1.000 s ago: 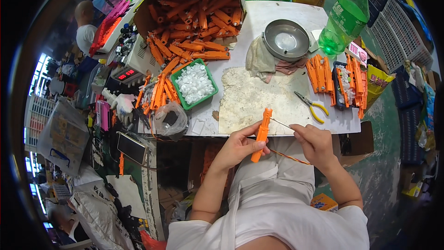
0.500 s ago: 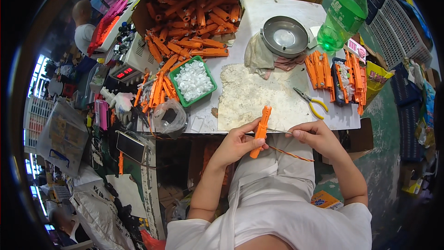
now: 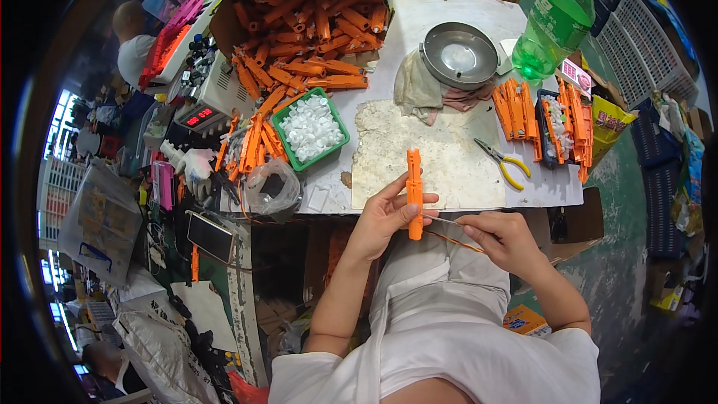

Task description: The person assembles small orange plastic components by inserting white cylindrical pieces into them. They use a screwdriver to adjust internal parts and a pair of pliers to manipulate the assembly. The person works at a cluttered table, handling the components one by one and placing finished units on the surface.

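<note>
My left hand is closed round a long orange plastic housing, which stands nearly upright over the table's near edge. In my right hand is a thin metal tool; its kind is hard to make out. The tool's tip reaches the right side of the housing, close to my left fingertips. A twisted orange-and-dark wire runs from behind the housing toward my right hand. Beyond my hands lies a stained pale board.
Yellow-handled pliers lie to the right. A green basket holds small white plastic pieces. Many orange housings spill from a box at the back left; others lie at right. A metal bowl and green bottle stand farther back.
The orange housing has turned more upright and shifted slightly left and up. My right hand has moved slightly down, and the tool now meets the housing lower along its side.
</note>
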The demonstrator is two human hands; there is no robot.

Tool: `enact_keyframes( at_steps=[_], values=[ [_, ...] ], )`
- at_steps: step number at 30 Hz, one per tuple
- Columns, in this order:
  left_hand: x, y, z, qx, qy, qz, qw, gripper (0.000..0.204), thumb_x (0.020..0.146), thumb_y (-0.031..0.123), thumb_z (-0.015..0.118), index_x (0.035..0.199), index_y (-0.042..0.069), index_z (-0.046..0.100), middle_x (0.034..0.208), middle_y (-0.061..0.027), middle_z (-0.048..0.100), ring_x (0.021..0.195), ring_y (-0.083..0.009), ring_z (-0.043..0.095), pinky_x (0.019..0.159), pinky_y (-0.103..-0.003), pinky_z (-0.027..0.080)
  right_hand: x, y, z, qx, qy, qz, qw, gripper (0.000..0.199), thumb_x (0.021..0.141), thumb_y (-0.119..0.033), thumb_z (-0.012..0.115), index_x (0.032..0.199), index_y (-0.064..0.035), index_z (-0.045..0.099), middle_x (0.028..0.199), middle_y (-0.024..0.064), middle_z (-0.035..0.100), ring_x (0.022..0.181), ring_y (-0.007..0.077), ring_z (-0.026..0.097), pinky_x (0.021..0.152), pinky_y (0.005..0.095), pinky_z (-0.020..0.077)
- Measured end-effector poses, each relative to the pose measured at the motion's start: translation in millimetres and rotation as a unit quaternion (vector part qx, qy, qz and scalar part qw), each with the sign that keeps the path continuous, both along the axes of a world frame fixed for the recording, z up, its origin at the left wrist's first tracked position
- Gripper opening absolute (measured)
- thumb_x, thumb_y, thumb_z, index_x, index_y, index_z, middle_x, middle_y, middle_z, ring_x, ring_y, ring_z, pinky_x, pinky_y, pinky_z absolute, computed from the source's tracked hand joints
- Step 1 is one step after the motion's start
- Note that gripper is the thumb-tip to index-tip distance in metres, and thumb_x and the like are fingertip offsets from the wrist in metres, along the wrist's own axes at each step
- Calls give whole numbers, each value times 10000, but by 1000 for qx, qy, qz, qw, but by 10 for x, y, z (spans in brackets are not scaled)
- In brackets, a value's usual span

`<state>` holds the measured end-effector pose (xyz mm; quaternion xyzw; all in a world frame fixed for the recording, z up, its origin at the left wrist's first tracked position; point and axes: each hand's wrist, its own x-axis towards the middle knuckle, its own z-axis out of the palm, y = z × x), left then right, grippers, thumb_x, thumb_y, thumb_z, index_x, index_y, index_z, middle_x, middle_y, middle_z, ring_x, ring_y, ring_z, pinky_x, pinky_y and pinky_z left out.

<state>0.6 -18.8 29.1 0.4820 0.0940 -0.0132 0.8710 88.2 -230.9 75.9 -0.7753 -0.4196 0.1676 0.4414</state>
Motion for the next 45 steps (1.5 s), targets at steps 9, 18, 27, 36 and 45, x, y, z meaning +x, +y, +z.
enact_keyframes(
  at_steps=[9,18,27,36,45],
  values=[
    [-29,-11,-30,40,2,-22,999,654,888,122,603,1424,18,243,1103,-222,613,956,-228,637,830,-291,510,138,11,-9,-74,198,18,977,204,884,-184,593,948,-8,673,659,100,612,568,117,536,560,267,446],
    [-34,-24,-12,10,15,-4,1000,626,897,167,595,1408,11,269,1071,-213,623,906,-216,649,793,-307,529,9,-76,-57,-59,-397,85,912,228,763,-106,650,987,-83,611,657,16,517,510,175,529,474,299,418],
    [13,-107,92,-15,44,-121,992,590,904,202,586,1375,-2,295,994,-234,632,846,-246,663,762,-325,539,413,267,-44,124,74,-71,987,240,831,-154,649,1029,-63,550,851,31,617,550,48,460,448,212,379],
    [175,-148,-248,121,-157,99,975,505,903,70,545,1362,8,343,1296,-150,501,1179,-198,503,996,-313,400,541,482,-436,257,476,-145,829,199,901,-233,601,959,-47,564,695,-25,548,409,9,304,397,182,338],
    [400,-202,-235,140,-214,290,922,379,906,160,577,1230,-16,490,1119,-87,536,1034,-172,543,931,-293,404,464,565,-654,108,33,-158,981,213,858,-171,633,1023,-37,633,633,9,476,531,117,432,513,265,370]
  ],
)
